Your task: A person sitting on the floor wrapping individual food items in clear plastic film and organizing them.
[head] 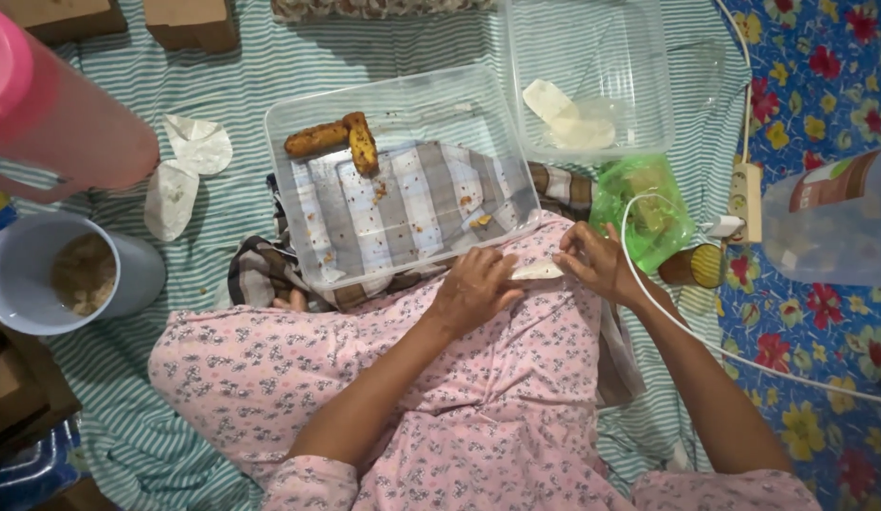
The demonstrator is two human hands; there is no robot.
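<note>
My left hand (474, 289) and my right hand (597, 262) rest on my lap in pink flowered cloth and together pinch a thin white wrapper sheet (538, 272) between their fingertips. Just beyond the hands sits a clear plastic tray (313, 114) holding two golden fried rolls (341, 140) and some crumbs. Behind it to the right stands a second clear container (639, 57) with several white wrapper sheets (565, 118) inside.
A white bowl of beige filling (81, 273) stands at left, near a pink cylinder (57, 118) and loose wrapper pieces (183, 170). A green plastic bag (639, 208), a power strip (745, 199) with white cable, and a plastic bottle (828, 222) lie at right.
</note>
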